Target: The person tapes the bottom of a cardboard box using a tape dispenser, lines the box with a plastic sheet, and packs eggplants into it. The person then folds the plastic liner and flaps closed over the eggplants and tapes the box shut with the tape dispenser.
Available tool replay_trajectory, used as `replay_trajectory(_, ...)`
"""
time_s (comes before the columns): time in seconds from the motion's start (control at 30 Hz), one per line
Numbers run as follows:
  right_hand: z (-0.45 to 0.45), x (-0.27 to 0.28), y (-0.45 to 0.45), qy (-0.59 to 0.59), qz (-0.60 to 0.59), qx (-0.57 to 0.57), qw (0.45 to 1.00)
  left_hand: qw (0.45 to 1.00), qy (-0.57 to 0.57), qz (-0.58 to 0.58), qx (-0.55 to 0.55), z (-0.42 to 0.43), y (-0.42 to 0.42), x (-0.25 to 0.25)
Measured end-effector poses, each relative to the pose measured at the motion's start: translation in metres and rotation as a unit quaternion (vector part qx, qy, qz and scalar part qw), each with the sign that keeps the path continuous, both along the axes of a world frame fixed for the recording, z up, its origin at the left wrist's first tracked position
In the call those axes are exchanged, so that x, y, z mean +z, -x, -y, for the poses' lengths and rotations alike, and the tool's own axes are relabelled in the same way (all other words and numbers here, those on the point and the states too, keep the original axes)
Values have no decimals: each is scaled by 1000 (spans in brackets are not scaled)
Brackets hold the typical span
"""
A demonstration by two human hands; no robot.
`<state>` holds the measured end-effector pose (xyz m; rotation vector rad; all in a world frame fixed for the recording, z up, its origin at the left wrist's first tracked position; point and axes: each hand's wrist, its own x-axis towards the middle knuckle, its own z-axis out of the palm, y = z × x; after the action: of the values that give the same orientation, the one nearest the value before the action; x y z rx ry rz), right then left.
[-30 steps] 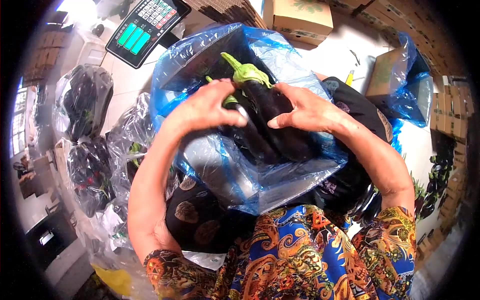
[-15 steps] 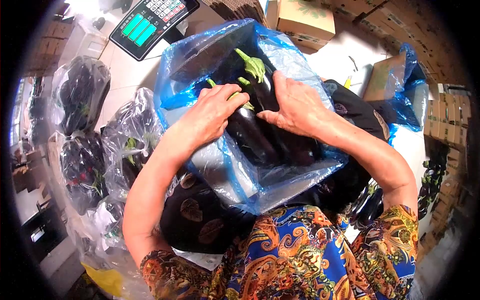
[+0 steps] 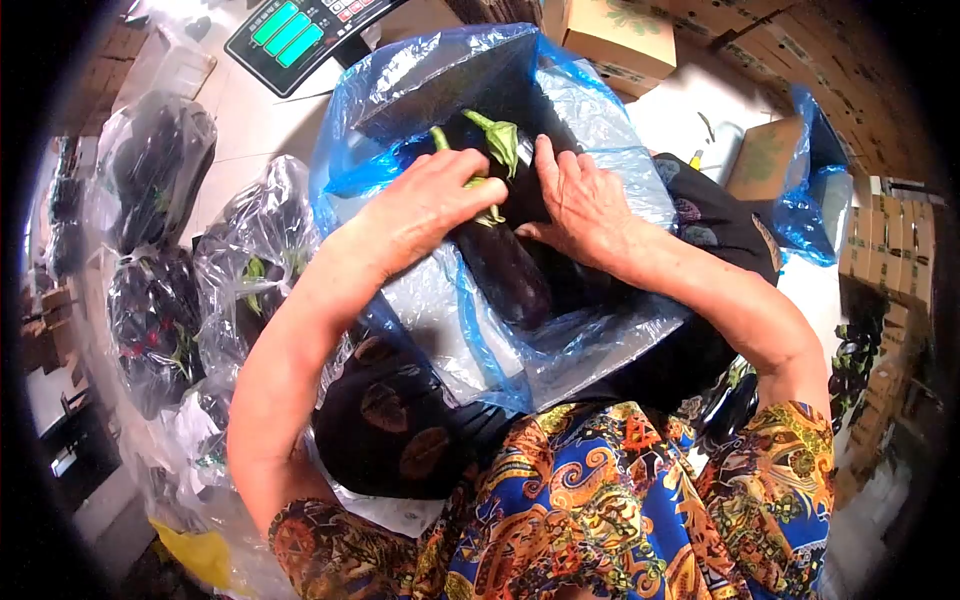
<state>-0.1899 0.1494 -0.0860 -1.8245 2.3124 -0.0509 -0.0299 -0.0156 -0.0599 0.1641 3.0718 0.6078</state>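
Left hand point(image 3: 425, 203) is curled snugly round an eggplant point(image 3: 505, 275) at its stem end, the fruit pointing to five o'clock inside the blue-lined box point(image 3: 425, 312). Right hand point(image 3: 585, 210), fingers loosely spread, lies against a second eggplant point(image 3: 522, 195). I see a scale point(image 3: 300, 42) at eleven o'clock.

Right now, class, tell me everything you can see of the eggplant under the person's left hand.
The eggplant is long and rounded at its near end, with smooth, glossy, purple-black skin. A little of its green cap shows at the far end, partly hidden by the left hand, which curls over it. It lies lengthwise, its near end slanting toward the right, inside a blue plastic-lined box, alongside another eggplant. No cut shows on the visible skin; its underside is hidden.
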Motion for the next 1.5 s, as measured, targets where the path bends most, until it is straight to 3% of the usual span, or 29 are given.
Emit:
replay_trajectory(0.1, -3, 5, 4, -32, 16, 12, 999, 999, -5, -16, 38, 3, -3, -12)
replay_trajectory(0.3, -1, 9, 1, -71, 9, -4, 997, 998, 35, -46, -18, -3, 19, -17)
replay_trajectory(0.4, 2, 9, 1, -51, 26, -14, 998, 994, 56, -20, 93, 0, 12, -35)
replay_trajectory(0.5, 1, 13, -2, -73, 18, -13, 997, 992, -31, 72, 102, 0, 11, -34)
replay_trajectory(0.73, 6, 6, 9, -66, 44, 31, 996, 973, -122, 163, 112, -4, 5, -13)
replay_trajectory(0.93, -1, 11, 9, -84, 68, 25, 994, 984, -14, 89, 153, -21, -1, -20)
replay_trajectory(1.03, -6, 10, 1, -55, 6, 38, 998, 988, 7, 84, 128, -20, 0, -20)
replay_trajectory(1.17, -9, 22, 12, -28, 91, 36, 995, 989, -25, 9, 146, -21, -6, -4)
replay_trajectory(1.23, -4, 34, 25, -16, 121, 22, 992, 978, -69, -104, 167, -13, -5, 11)
replay_trajectory(1.3, 3, 33, 46, 139, 108, 17, 984, 943, -15, -205, 261, -1, -8, 33)
replay_trajectory(1.37, 22, 44, 67, 204, 110, -17, 973, 893, 49, -288, 344, 18, -7, 49)
replay_trajectory(1.43, 46, 30, 91, 269, 97, -20, 958, 887, 84, -230, 390, 50, -12, 43)
replay_trajectory(1.5, 73, 15, 115, 162, 143, -11, 976, 889, -198, -35, 411, 79, -19, 36)
